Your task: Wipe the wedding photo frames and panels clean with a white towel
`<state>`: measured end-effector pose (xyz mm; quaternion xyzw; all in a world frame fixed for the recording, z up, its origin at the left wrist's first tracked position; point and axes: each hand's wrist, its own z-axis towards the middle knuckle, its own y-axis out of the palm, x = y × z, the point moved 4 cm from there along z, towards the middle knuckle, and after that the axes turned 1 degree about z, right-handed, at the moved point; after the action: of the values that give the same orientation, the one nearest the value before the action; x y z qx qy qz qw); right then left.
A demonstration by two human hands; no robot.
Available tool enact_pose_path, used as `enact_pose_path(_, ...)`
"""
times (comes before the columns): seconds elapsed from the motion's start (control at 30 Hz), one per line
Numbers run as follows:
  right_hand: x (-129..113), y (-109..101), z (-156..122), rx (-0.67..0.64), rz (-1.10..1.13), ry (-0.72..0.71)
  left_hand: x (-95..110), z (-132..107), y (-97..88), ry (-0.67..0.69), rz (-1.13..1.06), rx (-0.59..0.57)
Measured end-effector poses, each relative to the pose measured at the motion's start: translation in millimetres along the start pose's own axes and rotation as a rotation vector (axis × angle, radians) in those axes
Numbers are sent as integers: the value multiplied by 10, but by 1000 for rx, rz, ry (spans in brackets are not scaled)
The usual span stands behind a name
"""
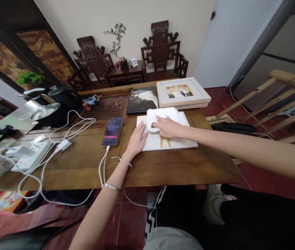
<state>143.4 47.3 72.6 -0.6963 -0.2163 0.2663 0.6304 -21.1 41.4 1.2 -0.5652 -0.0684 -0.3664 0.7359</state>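
Observation:
A white cloth (172, 113), folded thick like a small towel, lies under my right hand (164, 126), whose fingers curl over it and press it down. Beneath the cloth is a flat white board (186, 144) with yellow marks near its front edge; the cloth and my hand cover much of its face. My left hand (138, 137) rests flat on the board's left edge with the fingers stretched out, holding nothing.
Behind the board lie a dark picture album (142, 99) and a white picture frame (202, 93). Left stands a phone (112, 132) on a charging cable. Farther left are a power strip (34, 156), loose white cables, a glass-lidded pot (45, 113) and a black kettle (61, 97).

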Motion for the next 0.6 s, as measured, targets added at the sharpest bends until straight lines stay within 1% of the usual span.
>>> enact_pose_path(0.07,-133,71,-53,9,-51,-80,-3,4,7,8,-8,-1)
enact_pose_path(0.13,-246,127,-183,-1,-75,-119,-12,6,19,10,-14,1)
enact_pose_path(0.23,-385,164,-453,-61,-63,-159,-27,8,37,13,-30,9)
enact_pose_path(0.33,-490,143,-727,-78,-25,-233,-39,5,49,18,-40,27)
enact_pose_path(0.47,-502,123,-993,-110,28,-268,-43,1,51,8,-31,48)
enact_pose_path(0.6,-380,98,-1111,-135,101,-212,-32,0,48,-27,-20,30)
